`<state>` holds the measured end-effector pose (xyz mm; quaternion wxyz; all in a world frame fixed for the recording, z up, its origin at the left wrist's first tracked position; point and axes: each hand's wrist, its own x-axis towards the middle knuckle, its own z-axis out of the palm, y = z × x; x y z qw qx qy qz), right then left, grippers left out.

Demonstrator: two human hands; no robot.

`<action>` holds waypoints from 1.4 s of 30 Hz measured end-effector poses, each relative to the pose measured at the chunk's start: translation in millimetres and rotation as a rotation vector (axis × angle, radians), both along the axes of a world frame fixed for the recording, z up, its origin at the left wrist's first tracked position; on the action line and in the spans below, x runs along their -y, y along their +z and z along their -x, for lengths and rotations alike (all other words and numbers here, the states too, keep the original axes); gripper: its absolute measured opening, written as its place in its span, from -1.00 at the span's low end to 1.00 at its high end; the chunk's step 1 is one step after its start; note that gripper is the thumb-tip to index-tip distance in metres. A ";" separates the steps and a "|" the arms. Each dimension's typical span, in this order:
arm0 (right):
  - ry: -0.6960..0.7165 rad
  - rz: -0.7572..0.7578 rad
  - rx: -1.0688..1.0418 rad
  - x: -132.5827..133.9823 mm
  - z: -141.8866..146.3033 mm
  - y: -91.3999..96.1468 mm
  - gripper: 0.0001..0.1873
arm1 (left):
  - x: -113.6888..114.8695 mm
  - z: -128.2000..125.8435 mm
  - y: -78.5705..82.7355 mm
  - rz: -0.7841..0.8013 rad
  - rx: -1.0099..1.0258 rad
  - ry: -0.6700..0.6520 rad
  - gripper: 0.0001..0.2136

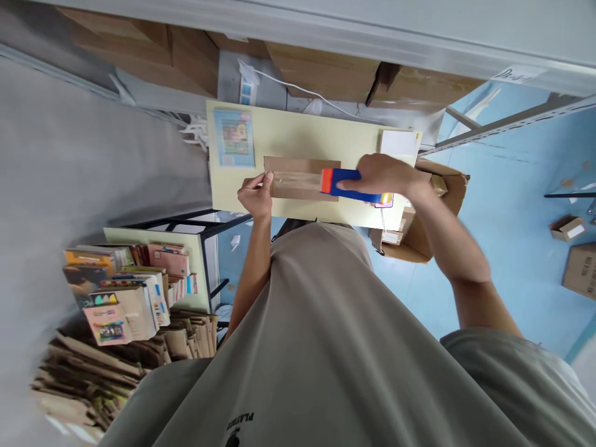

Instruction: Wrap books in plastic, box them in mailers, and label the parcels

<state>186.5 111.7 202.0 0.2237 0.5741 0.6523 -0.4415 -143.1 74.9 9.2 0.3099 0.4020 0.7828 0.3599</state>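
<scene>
A flat brown cardboard parcel lies on a pale yellow table. A strip of clear tape runs along its middle. My left hand pinches the parcel's left end, fingers closed on the edge. My right hand grips a blue tape dispenser with a red end, which rests on the parcel's right part. A colourful card or booklet lies on the table's left side, apart from both hands.
A white box sits at the table's far right corner. Open cardboard boxes stand right of the table, more on the blue floor. Stacked books and flattened cardboard lie at left. Shelving with cartons runs behind.
</scene>
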 end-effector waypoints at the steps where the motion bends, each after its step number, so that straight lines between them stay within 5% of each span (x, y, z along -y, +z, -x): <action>1: -0.004 0.021 0.030 3.4 -18.1 3.4 -0.18 | -0.2 1.1 1.1 0.000 -0.003 -0.001 -0.86; 7: -0.041 0.111 0.125 14.8 -76.0 2.2 -0.17 | 0.2 0.2 6.9 0.011 -0.008 -0.053 -0.84; 18: -0.034 0.023 0.244 27.6 -46.1 -57.9 -0.25 | -0.7 3.1 12.6 0.117 -0.148 -0.166 -0.80; 26: -0.087 -0.151 0.382 62.7 -8.6 -85.0 -0.47 | -3.2 10.7 7.1 0.120 -0.135 -0.205 -0.77; 30: -0.191 -0.131 0.377 79.9 -8.1 -80.7 -0.42 | -6.2 15.5 11.3 0.122 -0.099 -0.210 -0.75; 35: -0.307 -0.313 0.374 81.2 -16.6 -44.1 -0.44 | -22.6 -10.2 51.9 -0.189 -0.119 -0.346 -0.70; 42: -0.454 -0.817 0.259 14.9 -23.1 26.7 -0.28 | -65.4 -134.4 143.2 -0.704 0.070 -0.975 -0.50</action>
